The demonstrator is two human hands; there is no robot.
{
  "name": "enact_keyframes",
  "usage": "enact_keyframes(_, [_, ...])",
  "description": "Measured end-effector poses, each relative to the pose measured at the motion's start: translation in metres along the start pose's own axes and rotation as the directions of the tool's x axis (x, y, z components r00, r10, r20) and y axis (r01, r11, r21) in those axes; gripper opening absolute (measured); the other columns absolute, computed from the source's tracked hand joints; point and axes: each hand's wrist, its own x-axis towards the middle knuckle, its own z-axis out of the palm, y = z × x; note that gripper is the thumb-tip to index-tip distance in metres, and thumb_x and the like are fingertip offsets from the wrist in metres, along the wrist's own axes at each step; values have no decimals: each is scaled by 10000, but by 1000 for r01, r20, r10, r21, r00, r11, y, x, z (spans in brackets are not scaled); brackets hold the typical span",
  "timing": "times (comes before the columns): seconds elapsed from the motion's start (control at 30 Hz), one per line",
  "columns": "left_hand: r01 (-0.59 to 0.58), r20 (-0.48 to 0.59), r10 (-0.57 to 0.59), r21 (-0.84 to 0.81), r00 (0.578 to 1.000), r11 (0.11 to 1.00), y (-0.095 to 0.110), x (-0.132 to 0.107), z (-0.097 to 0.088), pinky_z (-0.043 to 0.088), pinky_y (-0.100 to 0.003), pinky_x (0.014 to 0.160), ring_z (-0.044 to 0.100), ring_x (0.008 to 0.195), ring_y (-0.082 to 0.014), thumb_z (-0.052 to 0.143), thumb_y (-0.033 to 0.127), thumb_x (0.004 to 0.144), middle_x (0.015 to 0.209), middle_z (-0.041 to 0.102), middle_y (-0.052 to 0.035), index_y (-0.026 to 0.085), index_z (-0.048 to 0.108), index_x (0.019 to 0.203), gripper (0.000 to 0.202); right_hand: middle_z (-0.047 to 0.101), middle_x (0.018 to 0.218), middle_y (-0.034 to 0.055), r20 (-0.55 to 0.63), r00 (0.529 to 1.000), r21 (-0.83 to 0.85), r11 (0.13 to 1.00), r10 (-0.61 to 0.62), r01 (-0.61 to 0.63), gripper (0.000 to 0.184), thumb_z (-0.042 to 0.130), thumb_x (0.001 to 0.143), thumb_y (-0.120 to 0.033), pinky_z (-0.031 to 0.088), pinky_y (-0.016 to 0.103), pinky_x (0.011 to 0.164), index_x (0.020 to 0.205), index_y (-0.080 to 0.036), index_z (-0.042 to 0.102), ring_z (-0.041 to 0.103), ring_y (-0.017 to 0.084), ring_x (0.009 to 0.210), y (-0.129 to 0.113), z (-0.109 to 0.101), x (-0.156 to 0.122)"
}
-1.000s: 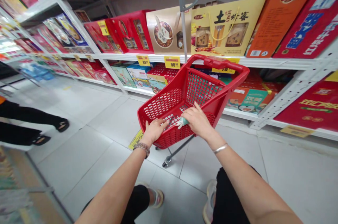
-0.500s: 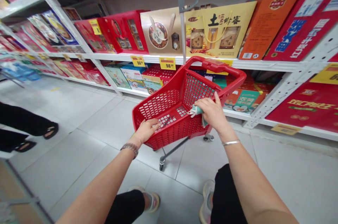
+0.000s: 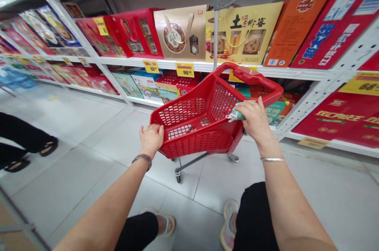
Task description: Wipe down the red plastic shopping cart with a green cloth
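A red plastic mesh shopping basket on a wheeled frame (image 3: pixel 220 101) stands in front of me, its long red handle (image 3: pixel 254 75) pointing toward the shelves. My left hand (image 3: pixel 151 138) has its fingers curled over the basket's near left rim. My right hand (image 3: pixel 254 120) is at the right rim and pinches a crumpled teal and white cloth (image 3: pixel 235 113). Most of the cloth is hidden by my fingers. The basket's floor shows no goods.
White metal shelves (image 3: pixel 183 63) hold boxed gift sets with yellow price tags on the right. A grey pole with a curved handle (image 3: pixel 217 6) rises behind the basket. Another person's black-trousered legs in sandals (image 3: pixel 23 140) stand at the left on the tiled floor (image 3: pixel 74 156).
My left hand has shifted up and left onto the rim. My right hand has carried the cloth up and right along the basket. The shelves have slid slightly left in view.
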Motion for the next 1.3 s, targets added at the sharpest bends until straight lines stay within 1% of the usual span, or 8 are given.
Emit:
enact_keyframes(0.23, [100,21,-99,-22,995,995,4,-10,-4,97,-708,1203,497,1383,-321,324,353,993,1351,672,-129,203,725,1111,444,729,964,36,92,994,51,997,-66,62,353,479,856,-31,203,571,1221,991,-246,724,578,221,951,-34,15,3])
enact_keyframes(0.47, [-142,190,133,36,973,989,72,-39,-6,74,-755,1178,262,1526,-344,239,385,1024,1583,427,-102,234,583,1400,531,692,863,24,239,940,148,966,-243,212,233,506,963,-106,292,434,1207,956,-217,710,582,182,844,-122,62,-2])
enact_keyframes(0.57, [-197,214,178,73,960,978,92,-48,-7,98,-753,1179,245,1531,-343,169,347,1031,1602,388,-111,217,531,1452,571,714,920,29,237,935,202,955,-264,218,211,517,980,-133,283,432,1215,1021,-214,707,612,171,879,-139,69,-5])
enact_keyframes(0.67, [-193,215,173,79,961,978,94,-50,-8,116,-759,1173,210,1539,-346,173,351,1032,1621,349,-98,239,479,1492,564,742,1041,26,209,944,216,953,-256,211,271,508,967,-91,182,508,1249,1085,-243,697,639,173,979,-126,59,-5])
enact_keyframes(0.8, [-190,223,168,83,960,978,84,-48,-12,108,-769,1167,195,1542,-354,194,378,1034,1624,344,-80,276,527,1457,548,748,1149,19,140,983,109,989,-115,100,385,466,916,-19,68,590,1249,1091,-269,701,645,198,1081,-76,30,-4])
enact_keyframes(1.0, [-233,213,205,112,955,966,68,-48,-17,72,-760,1177,212,1541,-348,231,378,1030,1595,405,-57,296,626,1362,523,703,1290,41,-27,997,-40,997,67,-69,463,445,867,-24,38,658,1224,1165,-276,694,575,259,1275,-10,-15,-4])
enact_keyframes(1.1, [-248,179,224,120,958,961,57,-46,-17,71,-748,1187,237,1536,-336,241,350,1021,1569,447,-45,296,644,1342,518,691,1311,63,-47,997,-27,998,59,-61,429,452,877,-36,102,659,1221,1161,-248,694,552,276,1312,-13,-16,-3])
enact_keyframes(1.3, [-277,132,261,116,956,954,27,-36,-16,71,-726,1198,301,1516,-311,307,298,980,1504,530,-1,370,707,1239,482,703,1291,39,113,984,47,990,-141,136,381,483,911,-30,203,603,1228,1139,-251,692,567,262,1283,-77,12,0])
